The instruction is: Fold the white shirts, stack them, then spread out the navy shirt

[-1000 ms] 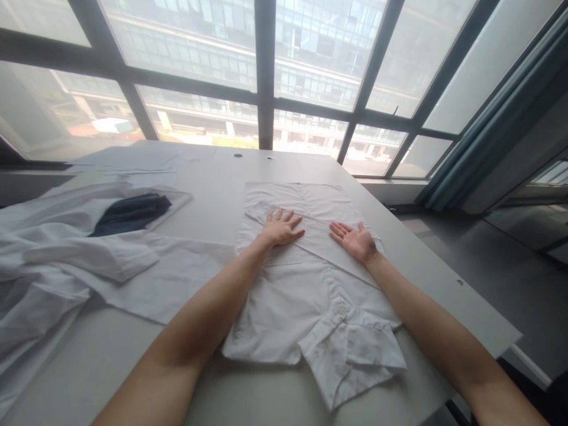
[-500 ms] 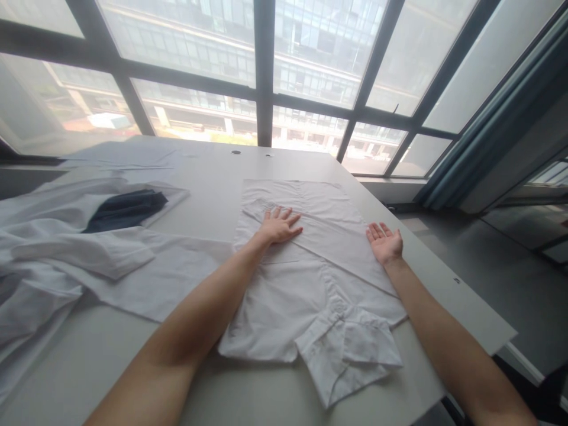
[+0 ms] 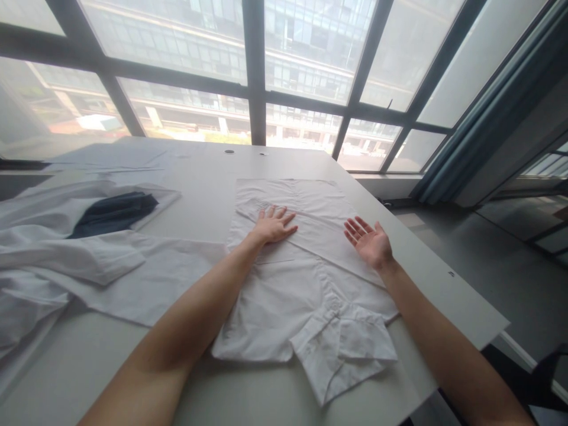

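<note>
A white shirt (image 3: 266,307) lies spread on the white table (image 3: 195,177), with its body partly folded and one sleeve laid across it. The sleeve's cuff end (image 3: 346,349) sticks out past the shirt's near edge. My left hand (image 3: 274,225) rests flat on the upper left part of the shirt, fingers spread. Palm turned up, my right hand (image 3: 369,239) is over the shirt's right edge, its fingers stretched out and holding nothing. Whether the right hand touches the cloth I cannot tell.
More white cloth (image 3: 110,278) is heaped at the left, with a dark folded cloth (image 3: 115,213) on it. White sheets (image 3: 110,157) lie at the back left. Windows (image 3: 306,53) stand behind the table, and a blue-grey curtain (image 3: 470,112) hangs at the right.
My right hand has moved left from beside the shirt's right edge to over the shirt. My left hand stays in place on the cloth. The view has shifted slightly.
</note>
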The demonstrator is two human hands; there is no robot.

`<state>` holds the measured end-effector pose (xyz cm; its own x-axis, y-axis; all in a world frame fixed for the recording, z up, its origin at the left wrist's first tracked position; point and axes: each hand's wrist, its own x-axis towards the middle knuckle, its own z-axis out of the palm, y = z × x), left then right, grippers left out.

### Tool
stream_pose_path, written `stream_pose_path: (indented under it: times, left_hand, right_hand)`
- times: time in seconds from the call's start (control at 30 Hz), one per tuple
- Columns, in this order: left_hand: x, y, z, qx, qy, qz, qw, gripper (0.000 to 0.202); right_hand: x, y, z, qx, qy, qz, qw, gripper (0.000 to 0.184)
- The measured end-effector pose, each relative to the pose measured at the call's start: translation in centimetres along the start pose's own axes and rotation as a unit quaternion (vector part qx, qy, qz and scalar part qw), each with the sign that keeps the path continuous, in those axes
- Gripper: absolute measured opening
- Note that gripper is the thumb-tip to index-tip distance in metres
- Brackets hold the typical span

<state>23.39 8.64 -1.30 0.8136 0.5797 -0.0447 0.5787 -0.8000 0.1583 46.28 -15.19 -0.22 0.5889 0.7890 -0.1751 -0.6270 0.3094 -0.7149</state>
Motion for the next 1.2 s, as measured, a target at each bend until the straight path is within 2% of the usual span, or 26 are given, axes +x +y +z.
stream_pose_path:
  times: [0.13, 0.23, 0.33, 0.4, 0.47, 0.57, 1.2]
  left_hand:
    - [-0.1, 0.1, 0.0, 0.001, 0.008, 0.002, 1.0, 0.077]
    - [-0.2, 0.1, 0.0, -0.012, 0.055, -0.014, 0.998, 0.079]
    - [-0.2, -0.3, -0.1, -0.015, 0.117, -0.07, 0.991, 0.075]
    - [-0.1, -0.6, -0.2, -0.013, 0.134, -0.118, 0.984, 0.074]
    - [-0.1, -1.0, -0.2, -0.011, 0.117, -0.152, 0.981, 0.073]
    - [-0.1, -1.3, -0.1, -0.006, 0.08, -0.165, 0.983, 0.073]
    - [0.3, -1.6, 0.2, -0.016, 0.079, -0.165, 0.983, 0.074]
  right_hand:
    - [0.2, 1.1, 0.1, -0.018, 0.04, 0.049, 0.998, 0.05]
    - [0.4, 1.1, -0.2, -0.012, 0.048, 0.05, 0.998, 0.049]
    - [0.4, 1.0, -0.4, -0.009, 0.045, 0.05, 0.998, 0.048]
    - [0.4, 1.0, -0.4, -0.008, 0.043, 0.051, 0.998, 0.048]
    - [0.4, 1.0, -0.4, -0.008, 0.041, 0.053, 0.998, 0.048]
    - [0.4, 1.1, -0.3, -0.008, 0.042, 0.052, 0.998, 0.05]
    - [0.4, 1.1, -0.3, -0.007, 0.043, 0.051, 0.998, 0.05]
